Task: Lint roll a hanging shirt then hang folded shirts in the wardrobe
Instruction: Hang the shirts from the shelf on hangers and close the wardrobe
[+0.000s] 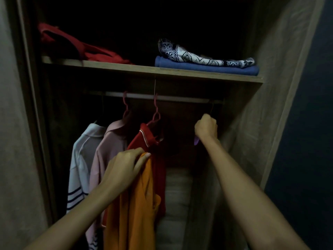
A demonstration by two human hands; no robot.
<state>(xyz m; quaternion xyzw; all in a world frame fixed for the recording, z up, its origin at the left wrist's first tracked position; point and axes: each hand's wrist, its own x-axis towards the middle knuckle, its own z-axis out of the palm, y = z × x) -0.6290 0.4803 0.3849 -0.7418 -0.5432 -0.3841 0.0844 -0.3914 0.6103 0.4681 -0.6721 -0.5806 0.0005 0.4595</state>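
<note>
Fingers (142,156) of the left hand (124,168) pinch the top edge of an orange shirt (137,204), which hangs down in soft folds in front of the red shirt (144,139). The orange cloth is plain and bright, with no pattern. The right hand (206,128) is curled into a fist around a thin hanger (211,110) whose hook reaches up to the rail (180,98) at the right end; a small purple piece (196,140) shows under the fist. To the left on the same rail hang a pink shirt (108,148) and a white shirt (81,159) with dark stripes. On the shelf (126,66) above lie a red bag (72,46), and a patterned cloth (198,55) on a folded blue garment (207,67).
</note>
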